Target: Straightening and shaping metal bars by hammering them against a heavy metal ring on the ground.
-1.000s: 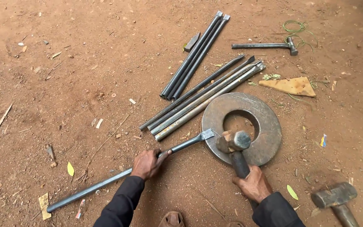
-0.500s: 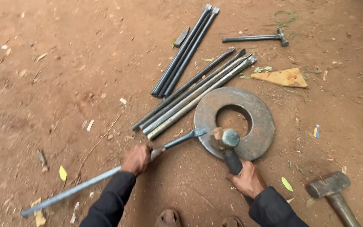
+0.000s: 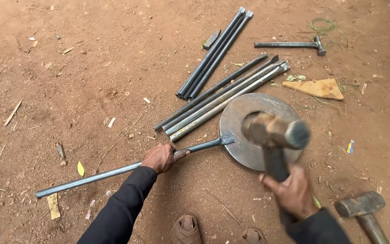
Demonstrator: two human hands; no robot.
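Gripping a rod (image 3: 127, 169) with left hand (image 3: 161, 157), its tip on the ring (image 3: 238, 131); right hand (image 3: 291, 192) clutching raised hammer (image 3: 276, 132).

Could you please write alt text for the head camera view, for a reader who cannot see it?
On red dirt, the left hand grips a long steel rod whose flattened tip rests on a round metal ring plate, while the right hand holds a raised hammer. More rods and a second hammer lie nearby.
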